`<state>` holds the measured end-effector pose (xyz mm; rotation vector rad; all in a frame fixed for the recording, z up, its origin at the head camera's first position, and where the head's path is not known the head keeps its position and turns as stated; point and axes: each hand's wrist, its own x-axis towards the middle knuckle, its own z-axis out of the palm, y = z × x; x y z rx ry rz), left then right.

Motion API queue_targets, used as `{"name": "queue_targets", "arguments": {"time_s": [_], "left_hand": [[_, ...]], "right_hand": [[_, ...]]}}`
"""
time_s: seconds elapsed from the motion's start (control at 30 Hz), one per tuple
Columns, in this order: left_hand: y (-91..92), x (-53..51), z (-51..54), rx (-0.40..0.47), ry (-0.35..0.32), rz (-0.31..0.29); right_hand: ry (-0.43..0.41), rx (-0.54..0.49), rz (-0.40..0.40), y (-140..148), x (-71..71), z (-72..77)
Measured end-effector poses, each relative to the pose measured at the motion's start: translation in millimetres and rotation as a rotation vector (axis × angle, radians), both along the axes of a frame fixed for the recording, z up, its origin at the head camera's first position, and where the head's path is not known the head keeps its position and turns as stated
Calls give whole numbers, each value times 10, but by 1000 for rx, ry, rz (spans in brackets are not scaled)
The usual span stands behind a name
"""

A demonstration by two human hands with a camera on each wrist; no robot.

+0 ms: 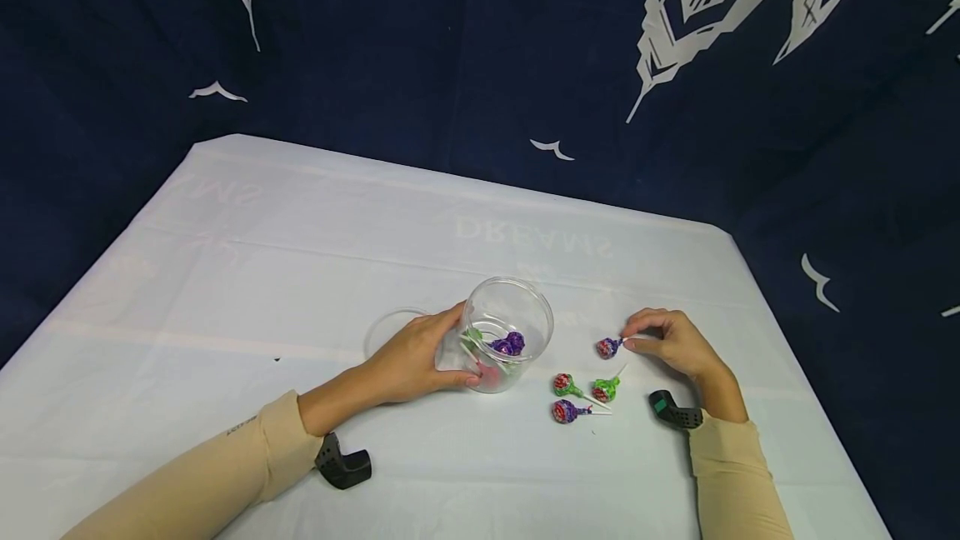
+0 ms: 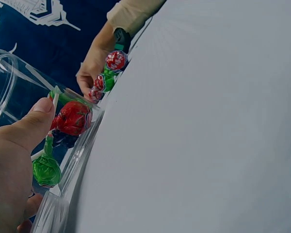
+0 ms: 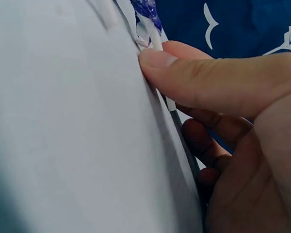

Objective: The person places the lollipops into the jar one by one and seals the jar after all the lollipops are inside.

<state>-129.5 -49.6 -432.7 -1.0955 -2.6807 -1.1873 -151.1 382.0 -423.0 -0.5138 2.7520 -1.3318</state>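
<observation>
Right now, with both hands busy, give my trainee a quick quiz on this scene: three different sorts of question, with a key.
1. Count: how many loose lollipops lie on the white tablecloth, besides the one in the right hand?
2. True or false: the clear plastic jar at the left hand has nothing in it.
3. Multiple choice: where does the right hand pinch its purple-wrapped lollipop?
a) round the candy head
b) by the stick

Key:
1. Three.
2. False; candies show inside.
3. b; thumb and fingers meet at the stick.
</observation>
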Motion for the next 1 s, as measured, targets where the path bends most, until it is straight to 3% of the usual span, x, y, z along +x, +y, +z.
{"name": "queue_targets", "arguments": {"time_s": [1.0], "left_hand": [[1, 3, -5, 3, 1, 5]], "right_hand": [[-41, -69, 49, 21, 25, 33]]}}
